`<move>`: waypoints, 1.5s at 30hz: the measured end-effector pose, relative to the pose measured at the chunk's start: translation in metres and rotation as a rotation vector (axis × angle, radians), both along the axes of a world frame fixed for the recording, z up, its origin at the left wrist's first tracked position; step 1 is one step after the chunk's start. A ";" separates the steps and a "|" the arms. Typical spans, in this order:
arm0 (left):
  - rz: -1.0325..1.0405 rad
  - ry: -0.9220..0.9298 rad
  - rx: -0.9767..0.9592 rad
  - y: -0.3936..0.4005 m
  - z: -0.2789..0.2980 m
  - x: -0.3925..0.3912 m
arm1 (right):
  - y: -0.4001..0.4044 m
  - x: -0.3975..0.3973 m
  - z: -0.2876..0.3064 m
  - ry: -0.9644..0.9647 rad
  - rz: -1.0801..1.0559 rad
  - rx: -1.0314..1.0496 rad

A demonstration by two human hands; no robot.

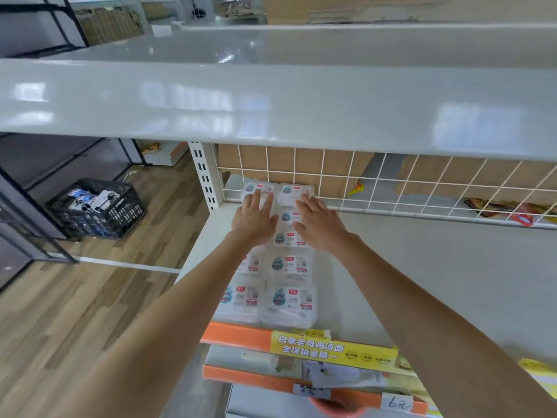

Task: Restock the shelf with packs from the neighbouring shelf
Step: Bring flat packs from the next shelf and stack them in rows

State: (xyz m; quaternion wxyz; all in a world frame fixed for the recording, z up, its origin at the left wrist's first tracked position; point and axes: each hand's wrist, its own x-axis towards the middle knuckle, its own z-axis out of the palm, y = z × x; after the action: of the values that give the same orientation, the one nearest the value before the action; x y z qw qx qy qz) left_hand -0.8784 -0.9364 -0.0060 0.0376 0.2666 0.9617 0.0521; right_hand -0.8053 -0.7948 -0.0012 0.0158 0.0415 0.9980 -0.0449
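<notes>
We get bright, even daylight, window glare smeared across the glossy upper shelf (271, 95), soft shadows underneath, fisheye bending at the edges, everything slightly soft

A shop: retail shelving (422, 251) with price tags (399, 403).

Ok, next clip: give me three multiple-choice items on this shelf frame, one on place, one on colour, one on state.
1. Where do the white packs lie?
A. left end of the shelf
B. in the crate
C. on the floor

2. What colour is the crate on the floor?
A. black
B. orange
C. white

3. How are both hands?
A. curled round packs
B. flat on the packs
C. hanging idle

Answers: 1 A, the rows sit by the left upright; 2 A, its lattice is black; 3 B, the left hand and right hand press with straight fingers.
</notes>
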 end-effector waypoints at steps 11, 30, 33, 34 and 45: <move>-0.298 0.239 0.132 0.013 0.002 0.067 | 0.033 0.077 0.007 0.093 0.076 0.047; -0.835 0.210 0.166 0.254 0.004 0.325 | 0.224 0.419 -0.005 0.291 -0.263 0.054; -0.903 0.207 0.205 0.293 -0.005 0.365 | 0.253 0.468 -0.009 0.280 -0.350 0.035; -0.921 0.190 0.203 0.305 -0.005 0.378 | 0.262 0.482 -0.010 0.279 -0.385 0.024; -1.002 0.053 0.252 0.438 -0.006 0.449 | 0.363 0.556 -0.017 0.379 -0.610 -0.028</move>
State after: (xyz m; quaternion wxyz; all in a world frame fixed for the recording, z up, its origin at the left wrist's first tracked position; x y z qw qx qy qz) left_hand -0.4294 -0.4981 -0.0116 0.0013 0.6981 0.7029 0.1364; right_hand -0.2492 -0.4322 -0.0186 -0.1832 0.3283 0.9241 -0.0680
